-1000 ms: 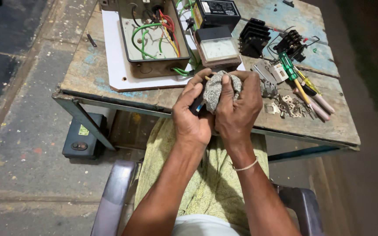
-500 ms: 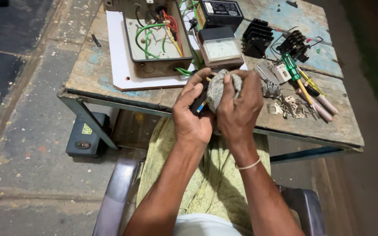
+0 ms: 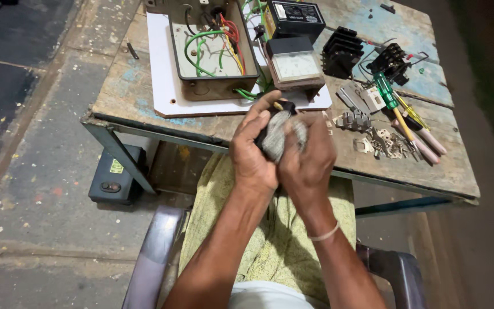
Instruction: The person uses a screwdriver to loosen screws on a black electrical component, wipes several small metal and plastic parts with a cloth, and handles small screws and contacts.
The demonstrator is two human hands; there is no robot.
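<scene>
Both my hands are pressed together over the table's near edge, above my lap. My left hand (image 3: 251, 155) curls around a small black part (image 3: 284, 107), whose tip sticks out above my fingers. My right hand (image 3: 311, 161), with a thin band at the wrist, closes on a grey cloth (image 3: 279, 136) pressed against that part. Most of the part is hidden by the cloth and my fingers.
The worn wooden table (image 3: 127, 86) holds an open metal box (image 3: 212, 51) of green and red wires on a white board, a black meter (image 3: 295, 17), a dial gauge (image 3: 293, 66), a finned black block (image 3: 341, 52), a green-handled screwdriver (image 3: 387, 91) and small metal parts (image 3: 384, 143). A black box (image 3: 115, 174) lies on the floor.
My hands have closed more tightly, and my right hand now covers more of the grey cloth. The view has shifted slightly towards the table.
</scene>
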